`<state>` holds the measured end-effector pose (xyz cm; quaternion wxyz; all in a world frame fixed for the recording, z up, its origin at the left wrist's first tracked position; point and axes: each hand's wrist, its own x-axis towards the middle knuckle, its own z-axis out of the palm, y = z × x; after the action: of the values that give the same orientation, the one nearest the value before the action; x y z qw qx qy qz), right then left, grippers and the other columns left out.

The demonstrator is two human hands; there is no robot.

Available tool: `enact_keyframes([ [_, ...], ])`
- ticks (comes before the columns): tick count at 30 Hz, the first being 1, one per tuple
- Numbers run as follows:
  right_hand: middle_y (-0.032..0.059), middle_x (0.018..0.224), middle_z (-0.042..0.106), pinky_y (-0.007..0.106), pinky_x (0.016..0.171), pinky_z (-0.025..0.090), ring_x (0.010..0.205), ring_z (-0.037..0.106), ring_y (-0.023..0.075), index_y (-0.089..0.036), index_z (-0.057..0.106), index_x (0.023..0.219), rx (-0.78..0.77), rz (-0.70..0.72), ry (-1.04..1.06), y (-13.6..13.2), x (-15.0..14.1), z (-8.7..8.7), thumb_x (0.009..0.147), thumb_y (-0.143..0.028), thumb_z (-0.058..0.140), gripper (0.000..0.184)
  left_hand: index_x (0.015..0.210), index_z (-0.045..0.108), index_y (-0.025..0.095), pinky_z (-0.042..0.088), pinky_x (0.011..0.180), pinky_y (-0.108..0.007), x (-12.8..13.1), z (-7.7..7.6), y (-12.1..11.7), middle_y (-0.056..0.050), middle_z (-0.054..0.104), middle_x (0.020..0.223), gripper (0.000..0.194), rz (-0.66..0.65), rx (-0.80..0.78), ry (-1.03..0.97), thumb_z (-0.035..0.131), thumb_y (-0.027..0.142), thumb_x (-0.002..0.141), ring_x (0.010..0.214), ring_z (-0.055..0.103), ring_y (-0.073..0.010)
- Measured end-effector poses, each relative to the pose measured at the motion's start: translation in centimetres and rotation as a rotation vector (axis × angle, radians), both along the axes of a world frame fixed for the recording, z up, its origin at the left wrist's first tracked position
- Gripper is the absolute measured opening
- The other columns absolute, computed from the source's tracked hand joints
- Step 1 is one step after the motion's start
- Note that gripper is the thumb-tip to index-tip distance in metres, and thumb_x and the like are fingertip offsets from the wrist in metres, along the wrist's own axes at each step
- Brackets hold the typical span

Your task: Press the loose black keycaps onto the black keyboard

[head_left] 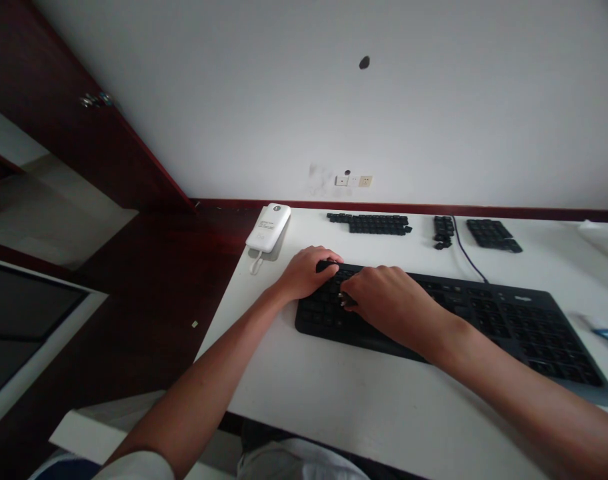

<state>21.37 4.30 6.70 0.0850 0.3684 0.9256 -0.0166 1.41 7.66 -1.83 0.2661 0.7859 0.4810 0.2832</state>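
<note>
A black keyboard (484,303) lies at a slant across the white table, with many dark keys in its frame. At its far left corner, my left hand (304,272) grips the edge, its thumb lying over the top keys. Just to the right, my right hand (379,293) is closed over the left part of the keys. A small dark piece with a metallic glint shows at its fingertips; I cannot make out what it is. Along the back of the table lie groups of loose black keycaps (379,224), more keycaps (443,230) and a number-pad block of keycaps (493,235).
A white power bank (269,228) with a short cable rests at the table's back left corner. The keyboard's cable (467,250) runs toward the wall. A blue-and-white brush-like tool (607,332) and clear plastic (604,237) lie at the right. Wall sockets (354,181) are behind the table (304,380).
</note>
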Motion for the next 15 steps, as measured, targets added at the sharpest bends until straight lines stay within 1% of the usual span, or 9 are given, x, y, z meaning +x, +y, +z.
enact_keyframes([
  [2,0.0125,0.085,0.077,0.034,0.062,0.049,0.079,0.076,0.03,-0.018,0.078,0.094,0.007,0.007,-0.001,0.0,0.0,0.0,0.099,-0.024,0.064,0.016,0.108,0.075,0.023,0.048,0.104,-0.04,0.0,0.1,0.0,-0.003,0.078,0.114,0.024,0.001,-0.005,-0.005,0.059,0.037,0.097,0.109,0.067,-0.022],
  [5,0.0123,0.086,0.077,0.034,0.063,0.049,0.08,0.077,0.0308,-0.019,0.079,0.097,0.014,0.009,0.003,0.1,0.1,0.1,0.096,-0.027,0.07,0.012,0.108,0.075,0.023,0.048,0.103,-0.04,0.0,0.2,0.0,-0.002,0.078,0.114,0.025,0.001,-0.01,-0.004,0.059,0.038,0.098,0.109,0.067,-0.0215],
  [7,0.0118,0.087,0.078,0.035,0.064,0.05,0.082,0.077,0.0322,-0.02,0.079,0.1,0.016,0.004,0.007,0.2,0.1,0.2,0.093,-0.029,0.075,0.012,0.108,0.075,0.023,0.048,0.103,-0.039,-0.1,0.2,0.0,-0.002,0.077,0.114,0.025,-0.002,-0.006,0.002,0.058,0.039,0.099,0.109,0.067,-0.0211],
  [10,0.0111,0.087,0.078,0.036,0.063,0.049,0.08,0.077,0.033,-0.021,0.08,0.101,0.013,0.001,0.012,0.2,0.1,0.1,0.092,-0.029,0.076,0.013,0.109,0.075,0.023,0.048,0.103,-0.04,-0.1,0.1,0.0,-0.002,0.077,0.114,0.026,-0.011,0.0,0.006,0.057,0.04,0.1,0.109,0.067,-0.0212],
  [13,0.0113,0.084,0.077,0.034,0.062,0.047,0.077,0.077,0.0311,-0.021,0.081,0.102,0.005,-0.001,0.038,0.7,0.4,0.0,0.089,-0.028,0.078,0.014,0.109,0.075,0.022,0.048,0.103,-0.041,-0.1,0.1,0.0,-0.003,0.077,0.114,0.026,-0.016,-0.002,0.0,0.057,0.04,0.1,0.109,0.067,-0.0222],
  [15,0.0091,0.079,0.076,0.032,0.061,0.044,0.073,0.074,0.0273,-0.022,0.082,0.101,-0.025,-0.057,0.13,1.5,0.8,0.4,0.087,-0.03,0.08,0.016,0.109,0.074,0.022,0.048,0.104,-0.041,-0.1,0.2,-0.1,-0.003,0.077,0.114,0.026,-0.009,-0.011,-0.014,0.058,0.04,0.1,0.109,0.067,-0.0226],
])
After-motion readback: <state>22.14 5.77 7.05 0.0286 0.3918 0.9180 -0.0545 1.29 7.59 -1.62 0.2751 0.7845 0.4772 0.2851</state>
